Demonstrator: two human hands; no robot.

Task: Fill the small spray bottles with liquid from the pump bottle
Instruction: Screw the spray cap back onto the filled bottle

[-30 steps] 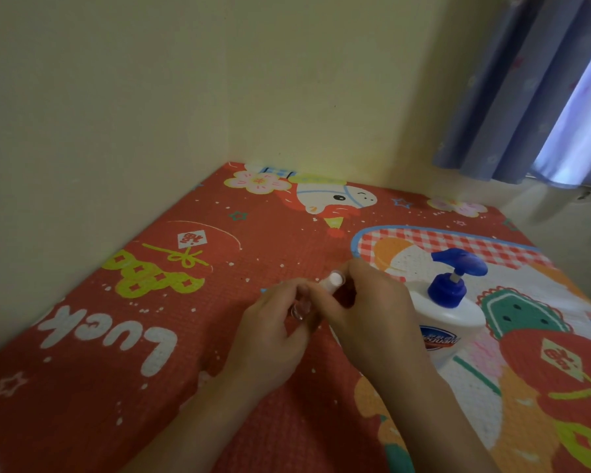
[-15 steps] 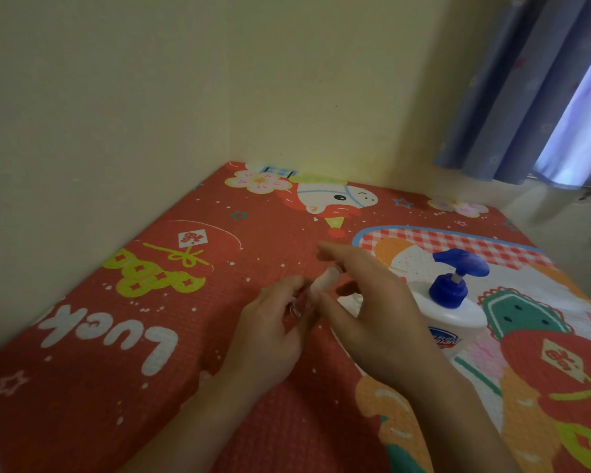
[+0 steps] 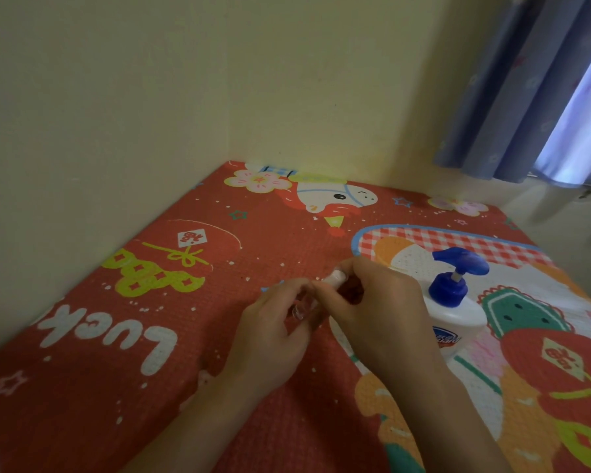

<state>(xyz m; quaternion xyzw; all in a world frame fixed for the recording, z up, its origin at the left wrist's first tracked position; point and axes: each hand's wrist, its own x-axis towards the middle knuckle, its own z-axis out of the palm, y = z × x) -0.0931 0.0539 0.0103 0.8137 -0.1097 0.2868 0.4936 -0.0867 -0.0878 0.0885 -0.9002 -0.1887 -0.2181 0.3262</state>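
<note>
My left hand (image 3: 273, 332) grips a small clear spray bottle (image 3: 301, 308), tilted, with its clear base showing between the fingers. My right hand (image 3: 376, 312) pinches the bottle's white top (image 3: 335, 277) between thumb and fingers. Both hands meet over the middle of the mat. A white pump bottle (image 3: 458, 319) with a blue pump head (image 3: 459, 264) stands upright just right of my right hand, partly hidden behind it.
The work lies on a red patterned mat (image 3: 151, 336) in a room corner. Pale walls (image 3: 151, 97) close off the left and far sides. A blue curtain (image 3: 526, 80) hangs at the upper right.
My right hand's fingers, spread apart half a second ago, have closed again around the bottle's white top. The left hand and pump bottle have stayed where they were.
</note>
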